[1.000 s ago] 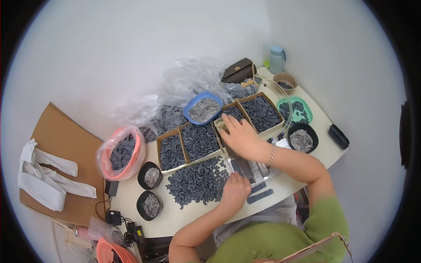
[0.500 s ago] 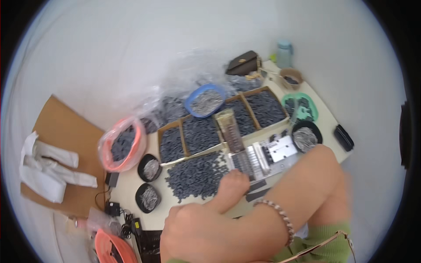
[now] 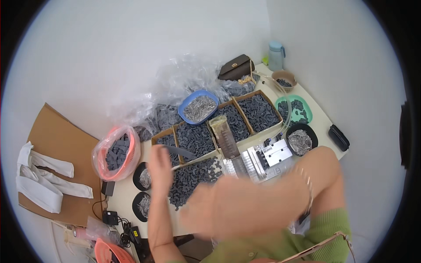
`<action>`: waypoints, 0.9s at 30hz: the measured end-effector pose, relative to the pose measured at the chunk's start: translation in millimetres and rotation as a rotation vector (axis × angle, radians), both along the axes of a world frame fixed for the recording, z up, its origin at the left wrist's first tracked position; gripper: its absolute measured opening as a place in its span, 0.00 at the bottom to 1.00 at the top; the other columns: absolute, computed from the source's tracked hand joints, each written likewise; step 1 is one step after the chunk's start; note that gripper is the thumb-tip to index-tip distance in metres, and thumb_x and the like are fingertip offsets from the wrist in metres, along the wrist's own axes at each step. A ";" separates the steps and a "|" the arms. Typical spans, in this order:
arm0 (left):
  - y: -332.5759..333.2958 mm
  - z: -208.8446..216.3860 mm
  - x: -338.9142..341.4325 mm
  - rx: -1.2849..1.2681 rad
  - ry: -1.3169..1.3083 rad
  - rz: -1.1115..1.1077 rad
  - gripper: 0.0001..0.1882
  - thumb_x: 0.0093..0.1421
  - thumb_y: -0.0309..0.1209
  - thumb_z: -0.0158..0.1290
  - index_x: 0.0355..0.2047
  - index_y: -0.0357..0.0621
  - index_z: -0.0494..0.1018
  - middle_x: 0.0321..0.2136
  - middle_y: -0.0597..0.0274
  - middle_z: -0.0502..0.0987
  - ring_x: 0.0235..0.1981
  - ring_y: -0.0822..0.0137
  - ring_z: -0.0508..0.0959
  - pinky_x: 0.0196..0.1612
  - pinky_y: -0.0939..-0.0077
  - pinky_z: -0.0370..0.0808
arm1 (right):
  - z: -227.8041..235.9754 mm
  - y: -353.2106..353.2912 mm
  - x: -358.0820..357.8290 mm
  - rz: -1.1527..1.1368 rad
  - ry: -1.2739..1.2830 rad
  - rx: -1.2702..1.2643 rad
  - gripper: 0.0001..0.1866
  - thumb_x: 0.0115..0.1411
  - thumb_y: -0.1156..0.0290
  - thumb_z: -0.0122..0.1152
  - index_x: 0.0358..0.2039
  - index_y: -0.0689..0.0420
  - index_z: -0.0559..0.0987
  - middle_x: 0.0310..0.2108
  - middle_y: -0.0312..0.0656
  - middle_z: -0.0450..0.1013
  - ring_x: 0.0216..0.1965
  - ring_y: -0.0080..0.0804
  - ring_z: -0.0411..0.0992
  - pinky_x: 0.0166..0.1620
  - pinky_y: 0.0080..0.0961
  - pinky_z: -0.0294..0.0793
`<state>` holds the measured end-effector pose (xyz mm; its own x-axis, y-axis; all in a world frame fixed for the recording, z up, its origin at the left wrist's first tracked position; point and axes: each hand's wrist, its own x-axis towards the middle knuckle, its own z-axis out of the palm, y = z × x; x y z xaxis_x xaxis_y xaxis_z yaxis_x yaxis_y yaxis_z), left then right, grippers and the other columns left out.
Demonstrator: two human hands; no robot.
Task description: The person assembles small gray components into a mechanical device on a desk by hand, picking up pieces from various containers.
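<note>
My left hand (image 3: 160,165) is raised at the left front of the cardboard tray, slightly blurred. A flat dark grey strip (image 3: 180,152) sticks out to the right from its closed fingertips, over the tray's left compartments. My right hand (image 3: 204,212) is in front of the table's near side, its fingers smeared by motion, and whether it holds anything cannot be made out. A beaded bracelet (image 3: 307,180) circles that wrist. Beyond lies a loose heap of small dark grey parts (image 3: 193,175). Right of the heap stands a metal fixture (image 3: 263,160) with a clear ribbed chute (image 3: 224,138).
The divided cardboard tray (image 3: 212,136) holds dark grey parts. A blue tray (image 3: 215,100) of metal pins rests on it. Black bowls (image 3: 135,206) of pins stand left and right. A pink basket (image 3: 137,151), green tray (image 3: 308,105), bag (image 3: 236,66) and bottle (image 3: 276,59) line the edges.
My left hand has moved from beside the fixture leftward to the cardboard tray, where the grey strip shows in its fingers. My right wrist has shifted up and to the right. The view has tilted slightly.
</note>
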<state>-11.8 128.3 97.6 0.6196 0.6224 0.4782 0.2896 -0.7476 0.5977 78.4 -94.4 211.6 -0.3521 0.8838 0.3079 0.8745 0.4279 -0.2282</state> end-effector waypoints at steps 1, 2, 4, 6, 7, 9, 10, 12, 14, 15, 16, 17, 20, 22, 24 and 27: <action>34.2 -3.9 -10.4 0.107 -0.139 0.032 0.08 0.64 0.27 0.45 0.40 0.36 0.70 0.28 0.53 0.71 0.30 0.62 0.72 0.36 0.67 0.69 | 1.1 -0.8 32.7 0.002 -0.094 -0.105 0.09 0.51 0.69 0.57 0.32 0.59 0.75 0.28 0.45 0.75 0.33 0.42 0.76 0.25 0.38 0.77; 58.7 5.9 -20.1 0.141 -0.170 0.093 0.08 0.65 0.28 0.45 0.38 0.36 0.70 0.26 0.54 0.70 0.29 0.64 0.71 0.36 0.68 0.69 | 4.7 3.7 63.3 -0.180 -0.189 -0.217 0.09 0.53 0.70 0.58 0.36 0.55 0.76 0.29 0.43 0.76 0.34 0.40 0.77 0.28 0.37 0.77; 134.0 11.0 -48.9 0.226 -0.124 0.250 0.10 0.65 0.29 0.44 0.36 0.33 0.70 0.29 0.48 0.73 0.30 0.55 0.73 0.37 0.65 0.69 | -18.5 11.1 130.9 -0.534 -0.134 -0.160 0.10 0.57 0.70 0.57 0.40 0.56 0.77 0.30 0.46 0.76 0.35 0.45 0.76 0.36 0.39 0.75; 178.7 17.8 -63.8 0.356 -0.127 0.407 0.11 0.65 0.29 0.44 0.38 0.32 0.71 0.34 0.42 0.76 0.36 0.48 0.76 0.39 0.61 0.70 | -54.9 13.6 195.4 -0.723 -0.043 -0.144 0.11 0.57 0.69 0.53 0.40 0.56 0.78 0.32 0.49 0.77 0.38 0.48 0.75 0.41 0.41 0.74; 194.5 24.3 -75.7 0.243 0.013 0.439 0.14 0.62 0.31 0.48 0.43 0.32 0.71 0.39 0.40 0.75 0.41 0.46 0.74 0.45 0.59 0.69 | -73.2 12.2 219.6 -0.763 -0.049 -0.203 0.11 0.58 0.69 0.52 0.40 0.55 0.78 0.33 0.49 0.77 0.39 0.47 0.75 0.43 0.42 0.74; 236.7 -8.0 -98.7 0.572 0.189 0.634 0.18 0.59 0.33 0.52 0.46 0.33 0.70 0.44 0.39 0.73 0.46 0.45 0.72 0.49 0.57 0.68 | -106.4 21.4 243.4 -0.797 -0.004 -0.299 0.12 0.58 0.71 0.54 0.42 0.55 0.78 0.38 0.48 0.76 0.43 0.45 0.74 0.47 0.40 0.72; 248.9 -18.6 -106.5 0.737 0.287 0.733 0.20 0.58 0.34 0.54 0.47 0.33 0.70 0.46 0.39 0.72 0.48 0.44 0.71 0.51 0.56 0.67 | -117.8 28.6 246.6 -0.792 -0.013 -0.266 0.12 0.57 0.72 0.55 0.42 0.54 0.78 0.39 0.48 0.76 0.44 0.45 0.74 0.47 0.39 0.72; 232.5 -27.9 -84.3 0.619 0.222 0.537 0.26 0.53 0.34 0.58 0.50 0.33 0.70 0.51 0.35 0.68 0.53 0.39 0.67 0.56 0.53 0.64 | -149.2 36.6 257.6 -0.810 -0.032 -0.218 0.13 0.56 0.73 0.56 0.43 0.53 0.78 0.42 0.48 0.75 0.45 0.45 0.73 0.47 0.39 0.73; 198.8 -39.1 -49.2 0.637 0.072 0.329 0.25 0.50 0.27 0.58 0.50 0.33 0.69 0.50 0.34 0.69 0.52 0.38 0.69 0.55 0.51 0.65 | -170.9 40.6 260.9 -0.857 -0.060 -0.189 0.12 0.54 0.73 0.58 0.41 0.52 0.79 0.41 0.46 0.74 0.45 0.44 0.73 0.47 0.39 0.73; 181.1 -40.9 -36.2 0.686 0.055 0.219 0.23 0.50 0.24 0.56 0.49 0.35 0.70 0.49 0.36 0.71 0.51 0.39 0.70 0.54 0.52 0.67 | -178.1 40.3 259.4 -0.873 -0.085 -0.175 0.12 0.54 0.73 0.59 0.40 0.51 0.79 0.39 0.46 0.74 0.45 0.44 0.73 0.46 0.40 0.73; 165.8 -44.7 -27.2 0.633 0.086 0.170 0.22 0.51 0.23 0.55 0.48 0.37 0.72 0.48 0.37 0.71 0.51 0.39 0.70 0.54 0.53 0.67 | -183.1 42.4 258.0 -0.883 -0.106 -0.157 0.12 0.53 0.73 0.60 0.40 0.51 0.79 0.38 0.46 0.74 0.45 0.44 0.73 0.46 0.40 0.73; 159.8 -52.3 -24.6 0.587 0.090 0.106 0.21 0.51 0.24 0.56 0.48 0.38 0.72 0.48 0.39 0.72 0.50 0.41 0.71 0.53 0.54 0.68 | -181.9 46.1 255.2 -0.872 -0.115 -0.156 0.12 0.52 0.72 0.61 0.39 0.51 0.79 0.37 0.45 0.74 0.44 0.44 0.73 0.45 0.40 0.73; 130.8 -53.1 -8.4 0.360 0.143 -0.039 0.12 0.52 0.23 0.55 0.39 0.38 0.77 0.41 0.46 0.76 0.44 0.47 0.75 0.49 0.59 0.71 | -176.1 38.2 255.5 -0.820 -0.099 -0.173 0.10 0.50 0.72 0.64 0.35 0.53 0.78 0.36 0.45 0.74 0.42 0.45 0.73 0.44 0.40 0.73; 122.3 -57.7 -5.6 0.360 0.193 -0.039 0.10 0.52 0.24 0.55 0.36 0.38 0.78 0.33 0.46 0.77 0.39 0.47 0.76 0.43 0.59 0.72 | -172.5 35.2 254.0 -0.805 -0.052 -0.174 0.09 0.50 0.72 0.63 0.34 0.54 0.78 0.35 0.44 0.73 0.42 0.45 0.72 0.44 0.40 0.72; 126.6 -71.6 0.1 0.239 0.256 -0.071 0.09 0.52 0.24 0.56 0.35 0.38 0.78 0.32 0.46 0.76 0.37 0.47 0.76 0.42 0.58 0.72 | -169.0 32.5 247.5 -0.773 -0.018 -0.127 0.08 0.51 0.72 0.63 0.33 0.55 0.77 0.34 0.43 0.74 0.42 0.45 0.72 0.44 0.39 0.72; 124.2 -86.4 15.6 0.345 0.268 0.068 0.08 0.51 0.25 0.57 0.33 0.39 0.79 0.30 0.46 0.75 0.37 0.47 0.76 0.42 0.58 0.72 | -165.4 22.1 235.2 -0.724 0.002 0.042 0.06 0.53 0.74 0.61 0.33 0.57 0.76 0.32 0.44 0.75 0.40 0.45 0.73 0.43 0.39 0.72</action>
